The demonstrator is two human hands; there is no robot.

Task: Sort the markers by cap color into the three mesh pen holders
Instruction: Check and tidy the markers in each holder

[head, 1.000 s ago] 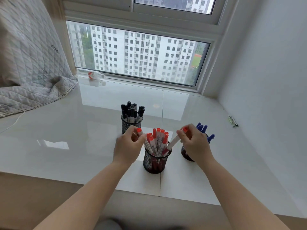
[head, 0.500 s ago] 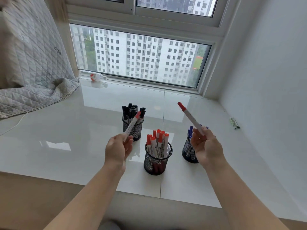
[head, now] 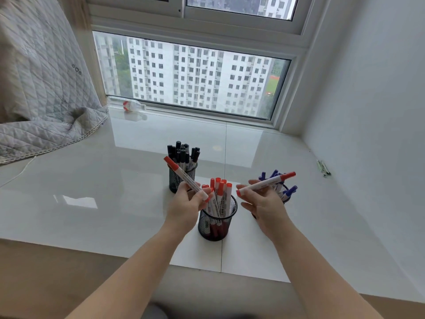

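Here, two red-capped markers are held above the middle holder (head: pixel 217 221) of red markers: the left hand (head: pixel 186 207) pinches one (head: pixel 185 178) in its fingers, cap toward 11 o'clock; the right hand (head: pixel 264 203) pinches another (head: pixel 266 183), cap toward 2 o'clock. Black-marker holder (head: pixel 182 176) at 11, blue-marker holder (head: pixel 284 192) at 2, on the worktop (head: pixel 115 192).

left hand (head: pixel 184 207) grips red-capped marker (head: pixel 184 178); right hand (head: pixel 264 203) grips second red-capped marker (head: pixel 266 183)

Black mesh holders (head: pixel 217 221) with red (head: pixel 220 188), black (head: pixel 182 153) and blue caps (head: pixel 290 191); grey quilted blanket (head: pixel 39 88) upper left, glossy white sill (head: pixel 103 180).
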